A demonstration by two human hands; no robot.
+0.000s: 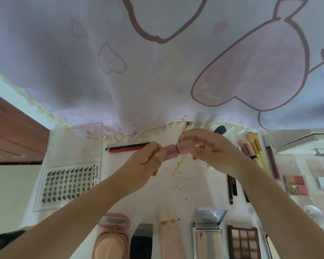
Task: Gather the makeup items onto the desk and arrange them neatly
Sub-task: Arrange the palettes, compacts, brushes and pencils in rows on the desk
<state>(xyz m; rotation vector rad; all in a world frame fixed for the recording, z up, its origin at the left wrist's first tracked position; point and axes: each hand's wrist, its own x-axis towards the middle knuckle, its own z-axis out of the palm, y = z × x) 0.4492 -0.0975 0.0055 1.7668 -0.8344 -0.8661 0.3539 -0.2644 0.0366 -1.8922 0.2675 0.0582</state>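
At centre frame, above the cluttered bench [195,187], a small pink tube [171,151], possibly a lipstick, is gripped at both ends by the left hand [148,161] and right hand [208,144], whose fingers could slip, dropping it among arranged brushes [254,152].

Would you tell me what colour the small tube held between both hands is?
The small tube is pale pink, gripped by the left hand and right hand; the head view shows it.
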